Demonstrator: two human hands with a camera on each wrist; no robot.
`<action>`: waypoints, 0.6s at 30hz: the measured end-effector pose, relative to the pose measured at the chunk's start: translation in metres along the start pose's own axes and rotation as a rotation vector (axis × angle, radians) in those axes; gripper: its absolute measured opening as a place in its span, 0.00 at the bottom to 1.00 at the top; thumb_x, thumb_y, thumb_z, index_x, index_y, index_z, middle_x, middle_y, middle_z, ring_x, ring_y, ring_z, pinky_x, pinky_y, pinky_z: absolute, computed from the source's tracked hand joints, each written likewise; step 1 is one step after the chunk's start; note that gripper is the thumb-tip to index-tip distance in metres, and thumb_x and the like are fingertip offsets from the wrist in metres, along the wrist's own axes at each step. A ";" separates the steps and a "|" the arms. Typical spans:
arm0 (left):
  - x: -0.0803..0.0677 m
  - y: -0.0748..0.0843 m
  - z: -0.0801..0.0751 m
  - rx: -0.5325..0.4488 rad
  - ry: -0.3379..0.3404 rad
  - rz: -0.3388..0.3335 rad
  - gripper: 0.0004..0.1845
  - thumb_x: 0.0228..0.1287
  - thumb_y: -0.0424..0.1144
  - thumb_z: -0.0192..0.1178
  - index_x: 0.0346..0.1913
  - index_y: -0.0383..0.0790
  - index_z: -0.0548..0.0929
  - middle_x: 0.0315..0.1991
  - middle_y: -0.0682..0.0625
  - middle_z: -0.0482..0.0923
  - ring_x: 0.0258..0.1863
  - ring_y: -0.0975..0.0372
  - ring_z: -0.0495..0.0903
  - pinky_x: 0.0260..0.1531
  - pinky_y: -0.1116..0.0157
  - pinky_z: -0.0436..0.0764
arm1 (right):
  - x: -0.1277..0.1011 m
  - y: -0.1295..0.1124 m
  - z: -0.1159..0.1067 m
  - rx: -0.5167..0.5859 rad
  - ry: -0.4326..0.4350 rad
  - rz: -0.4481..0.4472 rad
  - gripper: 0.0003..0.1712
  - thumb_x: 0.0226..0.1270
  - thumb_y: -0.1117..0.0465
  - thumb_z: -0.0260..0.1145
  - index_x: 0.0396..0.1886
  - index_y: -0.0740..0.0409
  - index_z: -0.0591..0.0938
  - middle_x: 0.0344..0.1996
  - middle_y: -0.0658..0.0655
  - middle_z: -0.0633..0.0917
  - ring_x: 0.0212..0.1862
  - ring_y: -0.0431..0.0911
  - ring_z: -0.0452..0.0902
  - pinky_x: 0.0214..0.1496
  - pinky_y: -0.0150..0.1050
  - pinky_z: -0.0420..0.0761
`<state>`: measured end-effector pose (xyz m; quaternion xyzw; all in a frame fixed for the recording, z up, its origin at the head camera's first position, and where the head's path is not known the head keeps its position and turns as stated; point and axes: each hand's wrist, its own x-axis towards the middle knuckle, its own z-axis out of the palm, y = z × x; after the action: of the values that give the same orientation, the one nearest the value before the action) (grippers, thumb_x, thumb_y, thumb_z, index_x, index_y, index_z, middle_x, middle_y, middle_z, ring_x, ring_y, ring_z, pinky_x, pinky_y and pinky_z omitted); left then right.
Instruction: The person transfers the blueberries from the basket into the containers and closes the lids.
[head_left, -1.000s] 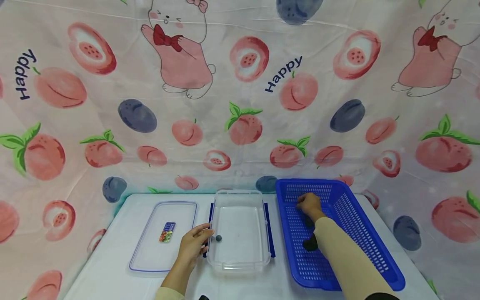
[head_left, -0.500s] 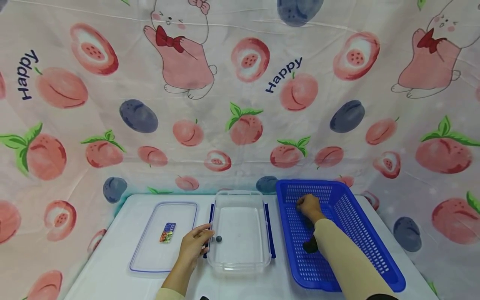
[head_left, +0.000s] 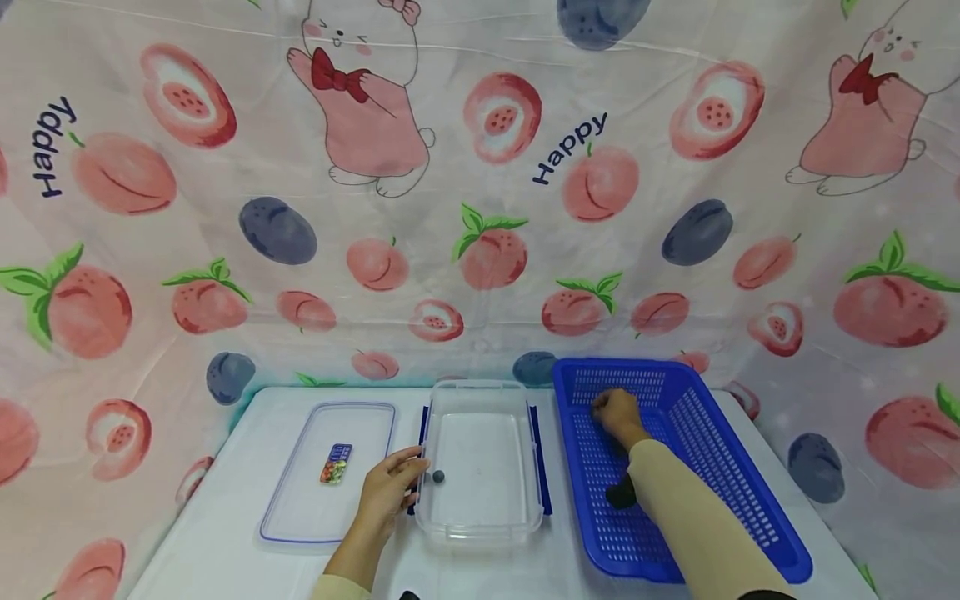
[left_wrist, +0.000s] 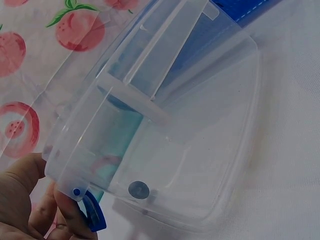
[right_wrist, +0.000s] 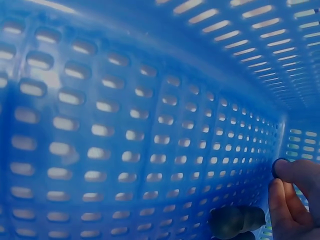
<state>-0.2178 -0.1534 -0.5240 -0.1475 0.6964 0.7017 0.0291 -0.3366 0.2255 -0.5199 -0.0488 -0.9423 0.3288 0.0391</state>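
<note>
Left hand [head_left: 386, 490]: rests against the near left wall of the clear tub [head_left: 480, 517], thumb and fingers curled at its blue side clip [left_wrist: 94, 215], steadying it. Right hand [head_left: 617, 410]: down inside the blue basket [head_left: 750, 517], fingertips [right_wrist: 295, 172] pinching a small dark berry [right_wrist: 278, 166]; further dark berries [right_wrist: 235, 220] lie on the basket floor just below. One berry [head_left: 438, 477] already sits on the tub floor near its left wall. Handling note: the pinch looks best kept light so soft fruit is not crushed, with the tub kept braced while each berry is carried across. Lid [head_left: 300, 517]: flat on the table [head_left: 217, 550], left of the tub, bearing a small sticker [head_left: 337, 463], print too small to read. Backdrop cloth [head_left: 225, 192]: peaches, rabbits, the word "Happy" repeated.
</note>
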 end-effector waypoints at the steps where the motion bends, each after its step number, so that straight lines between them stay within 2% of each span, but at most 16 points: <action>1: 0.000 0.000 0.000 0.001 0.000 -0.001 0.24 0.62 0.40 0.68 0.59 0.34 0.79 0.34 0.54 0.79 0.31 0.64 0.73 0.22 0.73 0.78 | 0.000 0.001 0.000 0.010 0.002 0.003 0.10 0.61 0.71 0.65 0.40 0.73 0.85 0.40 0.68 0.86 0.41 0.57 0.81 0.46 0.53 0.81; 11: 0.000 0.003 0.002 -0.003 0.001 -0.014 0.24 0.63 0.40 0.67 0.59 0.34 0.79 0.34 0.55 0.80 0.31 0.64 0.74 0.24 0.72 0.78 | 0.002 0.002 -0.001 0.142 0.008 0.040 0.14 0.61 0.68 0.67 0.45 0.73 0.84 0.46 0.71 0.84 0.49 0.63 0.80 0.53 0.57 0.78; 14: 0.000 0.003 0.002 -0.004 -0.003 -0.018 0.23 0.64 0.39 0.66 0.60 0.34 0.79 0.34 0.55 0.81 0.32 0.64 0.74 0.24 0.72 0.78 | 0.001 0.002 -0.003 0.221 -0.006 0.065 0.16 0.61 0.66 0.68 0.47 0.72 0.83 0.48 0.70 0.84 0.52 0.63 0.78 0.55 0.56 0.77; 18: 0.000 0.004 0.002 0.001 -0.001 -0.025 0.24 0.63 0.40 0.66 0.60 0.35 0.79 0.35 0.54 0.80 0.32 0.64 0.74 0.24 0.72 0.78 | -0.002 -0.001 -0.006 0.365 -0.068 0.105 0.20 0.65 0.64 0.66 0.54 0.71 0.81 0.52 0.69 0.82 0.57 0.63 0.76 0.59 0.55 0.76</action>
<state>-0.2190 -0.1511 -0.5205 -0.1557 0.6949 0.7010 0.0382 -0.3343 0.2288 -0.5146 -0.0787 -0.8641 0.4972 -0.0017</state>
